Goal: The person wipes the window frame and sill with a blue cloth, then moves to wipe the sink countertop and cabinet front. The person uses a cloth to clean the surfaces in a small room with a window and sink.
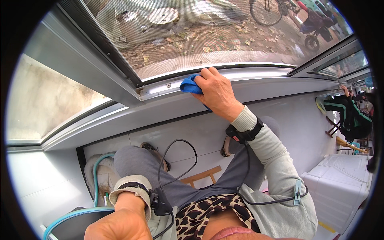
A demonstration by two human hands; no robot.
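Observation:
My right hand (216,92) grips a blue cloth (191,85) and presses it on the metal track of the window sill (255,74), at the foot of a screened sliding window (192,51). Part of the cloth is hidden beneath the palm and shows again below it. My left hand (120,223) is at the bottom left, over my lap and away from the window. Its fingers are cut off by the picture's edge, so whether it holds anything cannot be seen. A screw (168,85) shows in the track left of the cloth.
A black cable (196,159) loops between devices strapped to both wrists. A light blue hose (95,177) curves at the lower left. Part of a wooden stool (201,176) shows between my legs. At the right are a white plastic box (337,177), a broom (351,144) and another person in dark clothes (354,115).

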